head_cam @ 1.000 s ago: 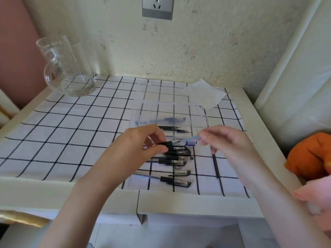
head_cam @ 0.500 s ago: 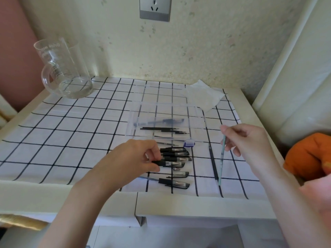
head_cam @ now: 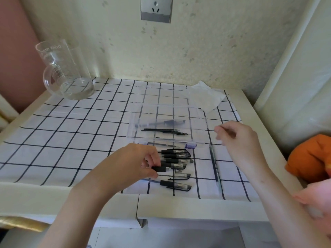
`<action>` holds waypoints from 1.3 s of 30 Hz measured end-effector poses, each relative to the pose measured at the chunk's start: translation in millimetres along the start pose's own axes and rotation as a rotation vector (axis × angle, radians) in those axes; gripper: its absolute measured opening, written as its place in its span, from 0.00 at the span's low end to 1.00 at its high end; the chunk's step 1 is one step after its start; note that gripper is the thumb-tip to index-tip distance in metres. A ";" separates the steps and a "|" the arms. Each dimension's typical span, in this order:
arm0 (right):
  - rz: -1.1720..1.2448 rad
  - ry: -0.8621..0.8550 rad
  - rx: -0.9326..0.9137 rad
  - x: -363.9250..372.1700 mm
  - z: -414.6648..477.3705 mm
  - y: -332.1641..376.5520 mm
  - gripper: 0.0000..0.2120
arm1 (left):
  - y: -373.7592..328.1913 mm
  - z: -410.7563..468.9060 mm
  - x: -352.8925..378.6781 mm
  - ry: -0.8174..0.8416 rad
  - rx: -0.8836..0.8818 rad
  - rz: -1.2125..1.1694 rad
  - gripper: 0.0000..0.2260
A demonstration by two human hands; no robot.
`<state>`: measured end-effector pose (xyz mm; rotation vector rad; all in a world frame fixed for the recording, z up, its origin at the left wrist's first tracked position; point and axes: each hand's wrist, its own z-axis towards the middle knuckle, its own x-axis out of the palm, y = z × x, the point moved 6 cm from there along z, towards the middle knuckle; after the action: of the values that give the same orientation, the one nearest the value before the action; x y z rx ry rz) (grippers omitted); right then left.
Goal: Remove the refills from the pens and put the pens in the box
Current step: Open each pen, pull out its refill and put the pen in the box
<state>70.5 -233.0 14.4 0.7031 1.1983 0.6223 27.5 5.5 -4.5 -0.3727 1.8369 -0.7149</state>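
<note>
Head camera: I am watching the left hand [head_cam: 132, 163] pinching a black pen [head_cam: 160, 169] at the pile of pens [head_cam: 176, 155] lying just near the clear box [head_cam: 201, 122]. The right hand [head_cam: 238, 138] is hovering loosely curled, holding nothing, over refills [head_cam: 215, 167] lying right of the pile.

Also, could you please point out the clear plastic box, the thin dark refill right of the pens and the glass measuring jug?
clear plastic box [head_cam: 197, 128], head view, bare floor, right end.
thin dark refill [head_cam: 215, 168], head view, mid-shaft.
glass measuring jug [head_cam: 61, 65], head view, printed side wall.
</note>
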 end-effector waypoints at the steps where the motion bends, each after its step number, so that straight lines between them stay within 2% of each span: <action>1: -0.018 0.013 -0.082 4.0 -1.6 12.1 0.05 | -0.9 0.0 -0.1 -0.003 0.002 -0.002 0.07; 4: -0.146 0.190 -0.279 35.7 -9.1 40.8 0.09 | -3.2 1.3 1.4 0.001 0.007 -0.001 0.07; 8: -0.295 0.370 -0.363 78.8 -14.4 54.3 0.15 | -3.0 2.9 3.1 0.009 0.004 -0.010 0.07; 14: -0.562 0.416 -0.288 107.3 -6.2 44.4 0.24 | -3.5 2.7 4.1 0.017 0.001 0.006 0.06; 22: -0.595 0.505 -0.203 111.1 -4.4 42.0 0.28 | -1.4 1.1 3.8 0.022 -0.010 0.008 0.06; 25: -0.536 0.505 -0.168 109.2 -3.0 41.7 0.25 | -1.4 1.7 4.1 0.021 -0.008 0.011 0.06; 32: -0.161 0.550 -0.110 96.5 -1.6 41.7 0.12 | -1.0 1.5 4.0 0.027 -0.008 0.001 0.06; 36: -0.055 0.558 -0.098 90.2 -0.1 39.3 0.05 | -1.6 0.9 2.5 0.019 -0.006 0.005 0.06; 39: -0.050 0.570 -0.100 87.2 0.5 38.2 0.04 | -2.5 0.7 1.9 0.015 -0.009 0.003 0.06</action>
<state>90.6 -142.9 -9.0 0.4169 1.6890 0.8673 27.3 2.3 -4.5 -0.3713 1.8546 -0.7098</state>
